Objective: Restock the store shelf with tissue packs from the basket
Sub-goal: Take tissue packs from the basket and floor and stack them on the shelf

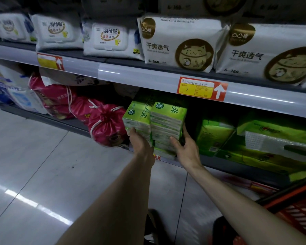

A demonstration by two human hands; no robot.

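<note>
A: Entry, largest first. The store shelf [219, 167] in front of you ran in two tiers. The upper tier carried white packs [180, 43]. The lower tier held pink bags [106, 124] at left and large green bundles [215, 137] at right, with a dark gap between them.

B: Agreed. The basket [298, 214] stood low at your right, with only a red corner in frame. Its contents were not visible, so what was left for you to shelve could not be read.

A: Task item: the tissue packs [168, 121], two green stacks side by side and touching, stood upright in that gap at the front lip of the lower tier. Whether they rested on the shelf or hung in your grip could not be told.

B: Your left hand [140, 140] gripped the left stack low down, most of its fingers out of sight behind the pack. Your right hand [185, 147] clasped the right stack, thumb on the front face and fingers [184, 134] curled round its right side.

A: Judgement: one load was mid-placement, not yet released. There was dark space behind the stacks, so the restock looked partly done at best.

B: Noted. The outstanding step for you was to push the stacks back and let go.
</note>
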